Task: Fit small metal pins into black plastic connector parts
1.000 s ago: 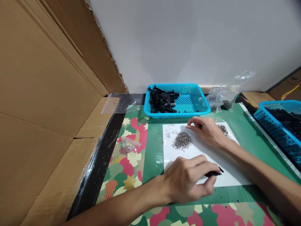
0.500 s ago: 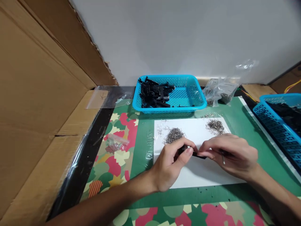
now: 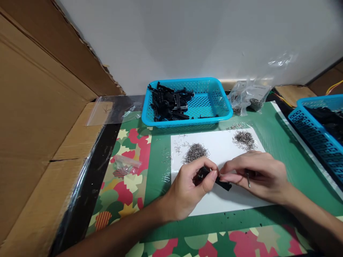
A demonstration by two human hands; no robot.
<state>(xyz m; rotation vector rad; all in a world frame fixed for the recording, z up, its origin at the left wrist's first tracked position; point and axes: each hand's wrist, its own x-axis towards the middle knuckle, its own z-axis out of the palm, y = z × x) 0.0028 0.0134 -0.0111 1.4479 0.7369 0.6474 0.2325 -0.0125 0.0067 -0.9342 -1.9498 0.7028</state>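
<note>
Black plastic part (image 3: 224, 185) over white paper (image 3: 200, 207): I clamp it in my left hand (image 3: 189, 187), probably for steadiness; my right hand (image 3: 258, 175) pinches at it, thin tool (image 3: 249, 181) tucked in curled fingers.

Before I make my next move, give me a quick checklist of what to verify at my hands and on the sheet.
1. Black part gripped by the left hand: ok, between thumb and fingers.
2. Right hand at the part: ok, fingertips pinched close beside it.
3. Small metal piece in that pinch: cannot tell, too fine to make out.
4. Thin rod secure in the right hand: cannot tell; its tip sticks out, the rest is hidden.
5. Left pile and right pile apart on the white sheet: ok.
6. Mat free of crumbs: not ok, dark specks lie before the sheet.
</note>
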